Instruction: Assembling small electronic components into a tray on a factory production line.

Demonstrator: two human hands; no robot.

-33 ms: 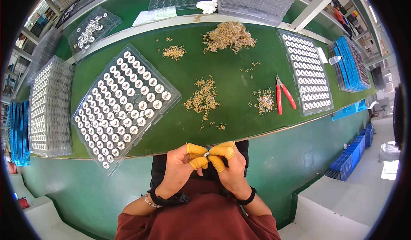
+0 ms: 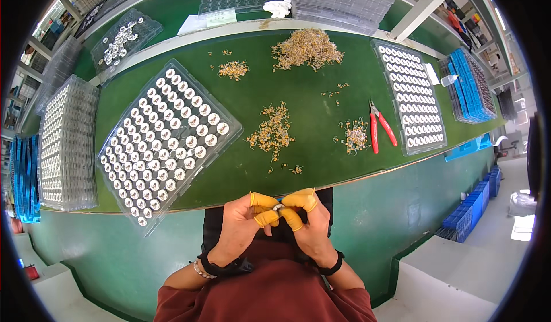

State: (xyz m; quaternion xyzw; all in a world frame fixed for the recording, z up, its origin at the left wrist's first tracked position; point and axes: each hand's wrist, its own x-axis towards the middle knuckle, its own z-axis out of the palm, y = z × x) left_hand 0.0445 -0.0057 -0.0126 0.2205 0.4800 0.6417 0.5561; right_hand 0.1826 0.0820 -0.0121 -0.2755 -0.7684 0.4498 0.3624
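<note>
In front of my body, just off the table's near edge, both hands meet at a small round silvery part (image 2: 278,207). Yellow finger cots cover the working fingertips. My left hand (image 2: 245,221) pinches the part from its left side, fingers closed. From the other side my right hand (image 2: 310,221) grips it too, thumb and finger pressed together. The fingertips hide most of the part. Nearest on the table lies a loose pile of small yellow-orange components with wire leads (image 2: 272,130). A smaller pile of pale wire-legged components (image 2: 354,136) is beside red-handled cutters (image 2: 379,127).
A clear tray of round silvery parts (image 2: 229,112) lies tilted at the left, overhanging the near edge. Another filled tray (image 2: 410,98) is at the right. A large component heap (image 2: 308,49) sits at the back. Stacked trays (image 2: 69,144) and blue trays (image 2: 468,86) flank the green table (image 2: 327,161).
</note>
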